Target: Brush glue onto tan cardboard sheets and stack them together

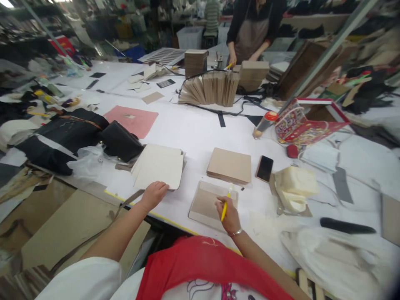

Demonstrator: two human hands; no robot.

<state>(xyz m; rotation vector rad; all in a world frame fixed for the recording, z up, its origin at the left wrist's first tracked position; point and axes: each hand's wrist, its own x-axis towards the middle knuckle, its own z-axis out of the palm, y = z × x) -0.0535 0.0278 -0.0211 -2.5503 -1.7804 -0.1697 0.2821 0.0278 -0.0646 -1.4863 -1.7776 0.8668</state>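
Note:
My left hand [155,195] has its fingers closed at the near edge of a fanned stack of cream boards [160,166], its thumb partly hidden. My right hand [229,214] grips a yellow-handled brush [224,211], its pale end pointing away from me. Under that hand lies a flat brown board [204,203] with a lighter strip along its far edge. Just beyond it sits a neat pile of brown boards [229,163].
A phone [265,168], a red-lidded bottle [265,124] and a red patterned paper bag [308,123] stand to the right. At left are black bags [121,141] and a pink sheet [134,120]. Across the table a co-worker [251,33] stands behind upright brown boards [212,88].

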